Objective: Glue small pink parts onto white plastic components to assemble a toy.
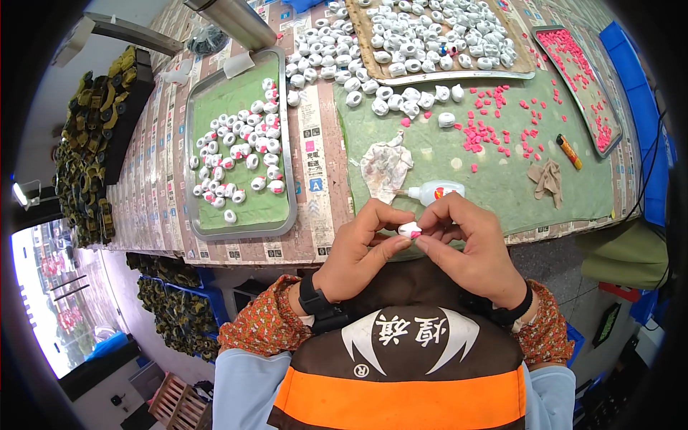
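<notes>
Between my two hands, over the table's near edge, is a small rounded white plastic piece with a pink part on its right side. My left hand pinches the white piece between thumb and forefinger. My right hand is closed at the pink side, thumb and fingertips on it. Just beyond my fingers lies a white squeeze bottle on its side, its nozzle towards a stained white cloth. One white piece stands alone farther off, beside scattered small pink parts.
To the left, a metal tray holds white pieces, many with pink parts. Plain white pieces pile at the back, around and on another tray. A pink-filled tray, a yellow-black tube and a beige cloth lie right.
</notes>
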`<state>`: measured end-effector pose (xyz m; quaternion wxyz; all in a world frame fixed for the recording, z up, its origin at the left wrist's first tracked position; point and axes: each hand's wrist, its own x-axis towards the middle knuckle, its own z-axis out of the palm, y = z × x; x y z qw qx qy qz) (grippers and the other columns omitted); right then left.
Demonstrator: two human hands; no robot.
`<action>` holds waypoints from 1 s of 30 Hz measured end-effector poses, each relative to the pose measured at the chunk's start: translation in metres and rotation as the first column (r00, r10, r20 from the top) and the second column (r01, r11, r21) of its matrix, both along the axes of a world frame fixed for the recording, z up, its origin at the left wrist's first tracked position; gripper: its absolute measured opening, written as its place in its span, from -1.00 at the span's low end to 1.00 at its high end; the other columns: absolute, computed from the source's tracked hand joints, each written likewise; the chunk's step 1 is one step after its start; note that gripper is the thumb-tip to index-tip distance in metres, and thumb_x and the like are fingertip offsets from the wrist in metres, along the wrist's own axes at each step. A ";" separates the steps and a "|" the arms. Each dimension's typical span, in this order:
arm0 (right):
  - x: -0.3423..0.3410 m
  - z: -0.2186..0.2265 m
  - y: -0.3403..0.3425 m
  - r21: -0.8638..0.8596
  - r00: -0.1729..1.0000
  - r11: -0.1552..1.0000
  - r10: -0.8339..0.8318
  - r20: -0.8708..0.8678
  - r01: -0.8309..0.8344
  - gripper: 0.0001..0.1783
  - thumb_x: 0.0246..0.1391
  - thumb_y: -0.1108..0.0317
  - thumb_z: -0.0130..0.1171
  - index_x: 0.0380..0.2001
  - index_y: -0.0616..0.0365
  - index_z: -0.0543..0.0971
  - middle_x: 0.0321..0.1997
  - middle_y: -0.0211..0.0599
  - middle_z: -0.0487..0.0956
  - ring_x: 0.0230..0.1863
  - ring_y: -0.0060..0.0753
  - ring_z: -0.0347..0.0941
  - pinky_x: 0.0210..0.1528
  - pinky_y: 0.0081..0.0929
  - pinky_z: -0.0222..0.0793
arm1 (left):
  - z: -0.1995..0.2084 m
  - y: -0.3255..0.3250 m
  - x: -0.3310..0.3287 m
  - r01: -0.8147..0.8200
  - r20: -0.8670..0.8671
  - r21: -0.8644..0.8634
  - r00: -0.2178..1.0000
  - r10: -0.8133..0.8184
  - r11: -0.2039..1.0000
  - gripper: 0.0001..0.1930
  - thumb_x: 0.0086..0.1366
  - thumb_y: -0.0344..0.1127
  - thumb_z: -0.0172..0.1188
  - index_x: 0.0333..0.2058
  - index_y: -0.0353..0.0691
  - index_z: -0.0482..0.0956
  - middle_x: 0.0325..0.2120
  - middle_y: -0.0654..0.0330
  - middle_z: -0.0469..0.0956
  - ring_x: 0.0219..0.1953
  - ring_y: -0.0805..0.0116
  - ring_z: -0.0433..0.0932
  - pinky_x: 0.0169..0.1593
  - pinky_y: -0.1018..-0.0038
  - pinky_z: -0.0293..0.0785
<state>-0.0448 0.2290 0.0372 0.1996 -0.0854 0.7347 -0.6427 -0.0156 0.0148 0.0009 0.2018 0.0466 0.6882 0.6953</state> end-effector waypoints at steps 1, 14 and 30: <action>-0.001 0.000 -0.001 0.022 1.000 1.000 0.004 -0.011 -0.004 -0.87 0.12 0.61 0.27 -0.26 0.26 0.54 -0.33 -0.36 0.59 -0.35 -0.62 0.53 -0.29 -0.58 0.48 | 0.001 0.000 0.001 0.002 -0.033 -0.024 0.999 -0.003 1.000 -0.72 0.44 -0.46 0.20 0.08 -0.31 0.45 -0.04 0.15 0.59 0.01 0.44 0.60 0.02 0.47 0.58; -0.005 -0.011 -0.013 -0.034 0.999 0.998 -0.044 -0.022 0.044 -0.85 0.15 0.50 0.32 -0.25 0.23 0.54 -0.33 -0.43 0.56 -0.35 -0.65 0.46 -0.27 -0.62 0.41 | 0.019 -0.048 -0.009 -0.214 -0.110 -0.243 0.975 0.193 0.946 -0.75 0.39 -0.39 0.21 0.01 -0.22 0.55 -0.09 0.19 0.55 -0.13 0.37 0.54 -0.04 0.44 0.49; -0.016 -0.006 0.023 0.595 0.777 0.790 0.280 -0.564 0.147 -0.52 -0.05 0.56 0.30 0.03 0.15 0.54 0.03 -0.06 0.50 0.06 0.15 0.39 0.11 -0.05 0.35 | 0.022 -0.080 -0.100 -0.456 -0.702 -0.594 0.696 -0.149 0.663 -0.79 0.26 -0.38 0.28 -0.12 -0.12 0.67 -0.20 0.13 0.56 -0.05 0.09 0.48 0.11 0.25 0.34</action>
